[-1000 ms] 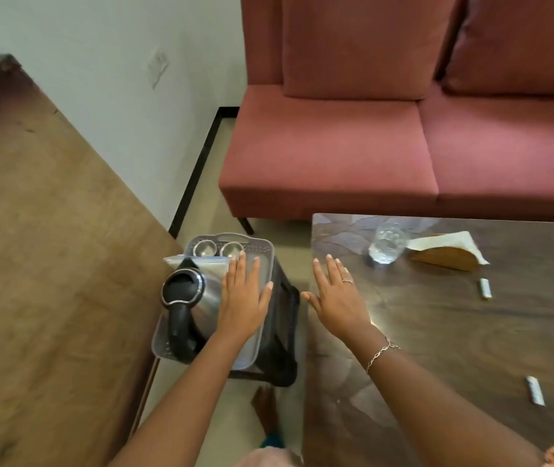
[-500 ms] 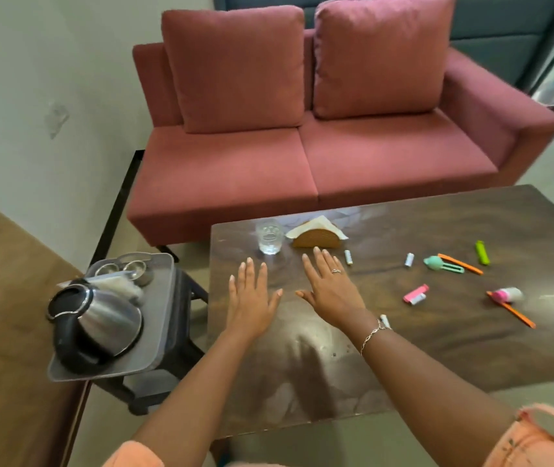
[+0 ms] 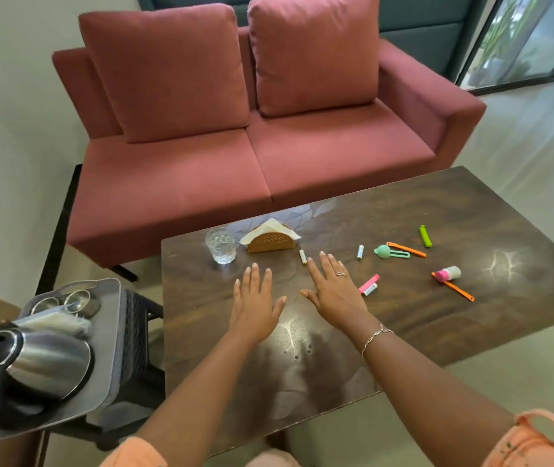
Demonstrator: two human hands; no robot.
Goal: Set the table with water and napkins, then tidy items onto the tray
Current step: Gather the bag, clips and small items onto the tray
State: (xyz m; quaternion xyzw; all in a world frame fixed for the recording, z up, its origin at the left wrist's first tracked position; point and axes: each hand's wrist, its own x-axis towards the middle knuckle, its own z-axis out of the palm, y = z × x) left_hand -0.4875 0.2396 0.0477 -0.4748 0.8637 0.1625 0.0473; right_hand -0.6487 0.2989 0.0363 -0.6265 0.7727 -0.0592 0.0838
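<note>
Since neither hand holds anything, this reads as a pause btwn steps. The left hand [image 3: 255, 305] and right hand [image 3: 334, 291] are palm-down over the worktop [image 3: 403, 318], fingers [image 3: 254, 274] straight and slightly spread. Can't tell if the palms press the wood or hover just above it.

The glass [image 3: 221, 246], seemingly w/ water, stands upright near the far left corner. The napkin holder [image 3: 271, 239] is just beside it, napkins poking up. Both sit toward the sofa [image 3: 268, 170], prob. so a seated guest can reach, so the setting half looks done.

The tray [image 3: 110, 332] rests on a dark stool [image 3: 137, 318] off the worktop's left edge, near enough to load w/out walking. It holds the kettle [image 3: 39, 362] at the near end, and steel cups [image 3: 63, 301] + a cloth [image 3: 53, 320] at the far end. The bare strip on its right side leaves room for small stuff.

Loose bits lie scattered to the right:
- a battery [image 3: 302, 257] just beside the right fingertips
- a second battery [image 3: 360, 252]
- a teal scoop [image 3: 383, 251]
- a green clip [image 3: 425, 235]
- a pink-capped bottle [image 3: 449, 273]
- a pink stick [image 3: 368, 284]

Likely next: gather these, nearest first. The round batteries may roll if nudged.
</note>
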